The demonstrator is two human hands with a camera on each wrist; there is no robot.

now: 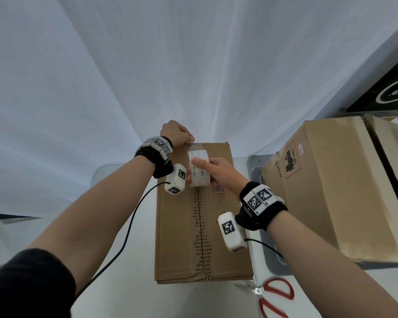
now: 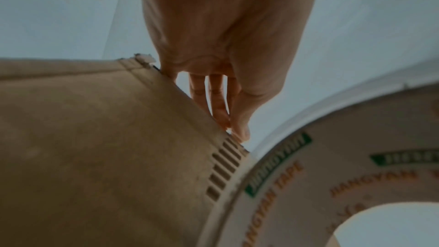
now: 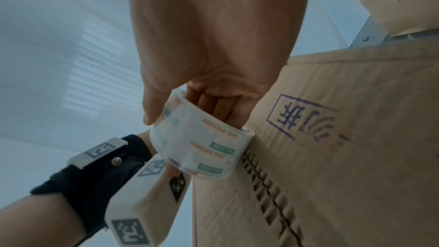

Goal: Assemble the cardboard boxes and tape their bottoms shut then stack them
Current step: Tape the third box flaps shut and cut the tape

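Item: brown corrugated cardboard box [image 1: 202,214], bottom flaps up, on the white table [image 1: 129,294]; centre seam untaped along most of its length. At the box's far edge, left hand [image 1: 176,131], fingers curled, pins the free tape end over the rim. On the seam just nearer than that edge, the roll of clear packing tape with green-and-orange print [image 1: 198,168] is gripped by the right hand [image 1: 218,171], fingers through the core, thumb on the outside. Handling, judged: box light, stiff-sided, flaps springy; tape sticky, prone to wrinkle; hold roll by core. Right of the box: larger taped cardboard carton [image 1: 338,184], well apart; red-handled scissors [image 1: 274,297] near the box's near-right corner. Seam path unobstructed.
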